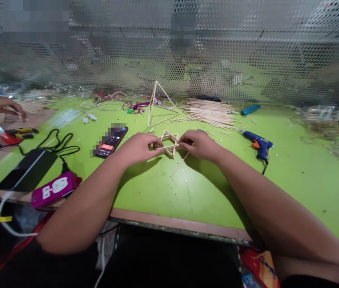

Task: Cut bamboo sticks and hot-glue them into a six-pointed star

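Observation:
My left hand point(138, 148) and my right hand point(199, 144) both pinch a small star-like frame of glued wooden sticks point(169, 144), one at each side, just above the green tabletop point(277, 192). A thin loose stick point(180, 165) slants down beneath the frame, close to my right hand. Behind the frame stands a taller triangular stick structure point(160, 106). A black smartphone point(111, 141) lies left of my left hand, and a blue hot glue gun point(258, 145) lies right of my right hand.
A pile of wooden sticks point(210, 113) lies at the back. A co-worker's hand point(3, 106) reaches in at far left. A magenta power strip point(56, 190), black power bank point(27, 170) and cables sit front left. Perforated metal sheeting point(169, 48) stands behind the table.

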{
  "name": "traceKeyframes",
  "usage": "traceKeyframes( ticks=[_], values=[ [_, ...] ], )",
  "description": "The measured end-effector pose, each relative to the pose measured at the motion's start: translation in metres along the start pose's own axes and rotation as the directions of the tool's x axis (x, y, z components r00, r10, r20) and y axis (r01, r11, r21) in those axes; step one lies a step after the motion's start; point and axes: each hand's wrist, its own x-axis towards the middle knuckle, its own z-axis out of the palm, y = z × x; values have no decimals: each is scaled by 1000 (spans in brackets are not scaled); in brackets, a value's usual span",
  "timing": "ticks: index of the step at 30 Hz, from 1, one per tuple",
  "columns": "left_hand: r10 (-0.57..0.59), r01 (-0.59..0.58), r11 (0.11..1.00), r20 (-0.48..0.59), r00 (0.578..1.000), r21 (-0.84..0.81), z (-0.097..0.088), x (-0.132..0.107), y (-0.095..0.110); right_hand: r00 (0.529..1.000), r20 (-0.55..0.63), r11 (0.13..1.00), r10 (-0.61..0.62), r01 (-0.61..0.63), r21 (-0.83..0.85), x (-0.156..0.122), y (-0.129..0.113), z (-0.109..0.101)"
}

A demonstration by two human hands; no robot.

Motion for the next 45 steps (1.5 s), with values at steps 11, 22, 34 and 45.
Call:
traceKeyframes(
  ticks=[11,22,34,45],
  values=[
    [-56,56,998,3,998,-2,0,1,3,1000,12,1000,-2,2,-8,0,1,-2],
    [-94,95,990,19,995,-106,4,2,1,994,-33,994,105,-104,39,-1,-4,-30],
    [-121,122,986,17,992,-110,3,1,2,986,94,989,134,-139,45,-1,-10,-24],
    [-54,51,992,-25,998,-115,-8,-4,9,999,0,997,45,-45,-67,0,-32,-47]
  ],
)
